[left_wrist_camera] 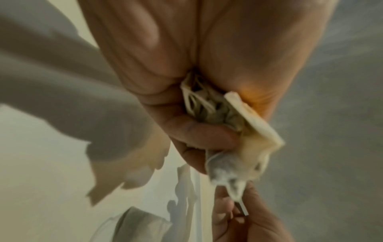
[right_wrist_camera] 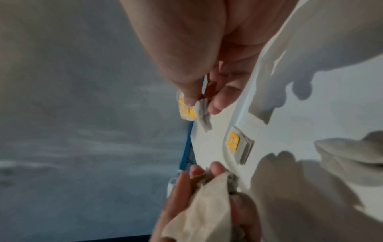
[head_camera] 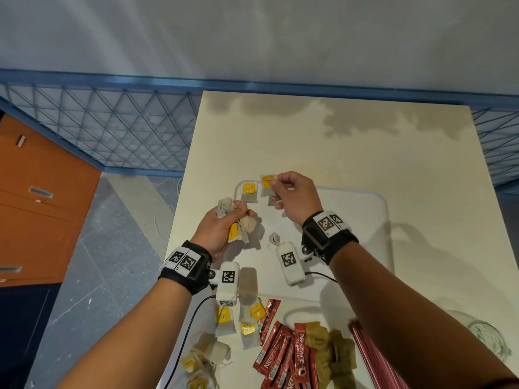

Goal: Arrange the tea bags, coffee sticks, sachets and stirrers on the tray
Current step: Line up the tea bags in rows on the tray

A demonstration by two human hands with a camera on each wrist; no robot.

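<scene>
A white tray (head_camera: pixel 365 193) lies mid-table. One tea bag with a yellow tag (head_camera: pixel 249 192) rests in its far-left corner, also seen in the right wrist view as the lying tea bag (right_wrist_camera: pixel 238 145). My right hand (head_camera: pixel 276 187) pinches a second tea bag (head_camera: pixel 267 184) by its top, just right of the first, above the tray's far rim; the pinched tea bag (right_wrist_camera: pixel 188 109) shows between thumb and finger. My left hand (head_camera: pixel 238 213) grips a crumpled bunch of tea bags (head_camera: pixel 243 227) over the tray's left side; the bunch (left_wrist_camera: pixel 217 114) fills its fist.
On the table in front of the tray lie loose tea bags (head_camera: pixel 224 321), red coffee sticks (head_camera: pixel 280 352), olive sachets (head_camera: pixel 337 352) and pink stirrers (head_camera: pixel 370 357). A glass jar (head_camera: pixel 488 338) stands at the near right. More tea bags (head_camera: pixel 202 360) sit by the table's left edge.
</scene>
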